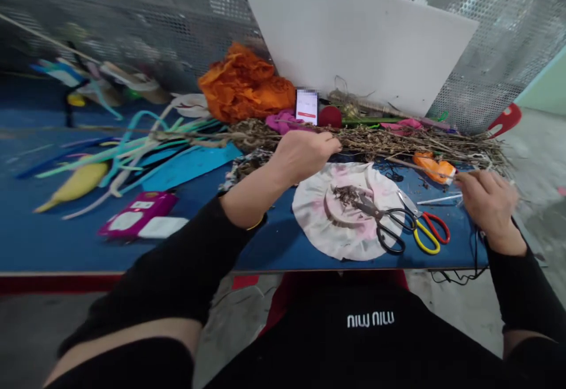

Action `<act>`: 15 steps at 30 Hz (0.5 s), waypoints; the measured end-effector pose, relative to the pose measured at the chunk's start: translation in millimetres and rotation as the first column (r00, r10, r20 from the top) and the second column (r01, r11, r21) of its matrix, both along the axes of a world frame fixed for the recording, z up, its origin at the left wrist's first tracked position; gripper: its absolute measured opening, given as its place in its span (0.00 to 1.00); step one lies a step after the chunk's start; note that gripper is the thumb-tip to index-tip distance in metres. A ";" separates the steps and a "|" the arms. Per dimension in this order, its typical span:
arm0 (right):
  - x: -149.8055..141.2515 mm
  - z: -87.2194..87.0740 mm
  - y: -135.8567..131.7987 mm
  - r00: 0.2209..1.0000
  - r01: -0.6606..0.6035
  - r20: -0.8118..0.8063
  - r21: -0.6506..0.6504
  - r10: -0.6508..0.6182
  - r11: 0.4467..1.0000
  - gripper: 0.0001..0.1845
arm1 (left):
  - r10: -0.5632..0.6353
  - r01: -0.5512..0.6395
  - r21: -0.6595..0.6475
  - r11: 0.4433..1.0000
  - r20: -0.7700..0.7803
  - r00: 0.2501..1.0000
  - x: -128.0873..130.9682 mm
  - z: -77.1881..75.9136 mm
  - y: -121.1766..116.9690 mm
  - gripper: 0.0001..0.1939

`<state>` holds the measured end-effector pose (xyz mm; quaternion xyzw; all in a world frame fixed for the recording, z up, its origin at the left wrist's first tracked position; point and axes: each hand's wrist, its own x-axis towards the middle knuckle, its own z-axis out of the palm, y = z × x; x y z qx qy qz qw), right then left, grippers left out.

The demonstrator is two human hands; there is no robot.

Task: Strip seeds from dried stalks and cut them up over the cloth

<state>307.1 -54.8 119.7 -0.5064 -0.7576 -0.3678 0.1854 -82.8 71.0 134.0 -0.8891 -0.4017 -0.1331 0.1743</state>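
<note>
My left hand [303, 153] is closed over a long bundle of dried twigs [389, 140] that lies across the blue table [66, 241], gripping it near its middle. My right hand [486, 197] is at the table's right end with fingers curled in a pinch on a thin stem or stick whose end I cannot make out. Between my hands lies a round white-and-pink cloth [340, 218] with dark crumbs on it. Black scissors [382, 221] rest across the cloth's right edge, and scissors with red and yellow handles [427, 230] lie beside them.
An orange crumpled cloth [245, 85], a phone [306, 106] and a white board [354, 29] stand at the back. Teal and blue strips [145, 147], a yellow piece [75, 185] and a magenta packet [139, 212] lie left. An orange tool [433, 167] sits right.
</note>
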 end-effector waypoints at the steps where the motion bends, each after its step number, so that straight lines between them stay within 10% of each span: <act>1: 12.2 2.2 4.5 0.998 0.060 0.012 0.018 -0.061 0.998 0.12 | 0.019 -0.019 -0.008 1.000 0.000 1.000 2.2 -5.5 -3.8 0.15; 6: 46.6 22.8 57.5 0.960 0.271 0.078 0.003 -0.270 0.963 0.17 | -0.005 0.006 -0.125 0.992 0.005 1.000 37.3 -43.7 -23.5 0.13; 15: 71.0 18.1 231.5 0.879 0.437 -0.064 -0.285 -0.472 0.853 0.18 | -0.161 0.176 -0.124 0.976 0.127 0.979 59.4 -108.5 -23.0 0.12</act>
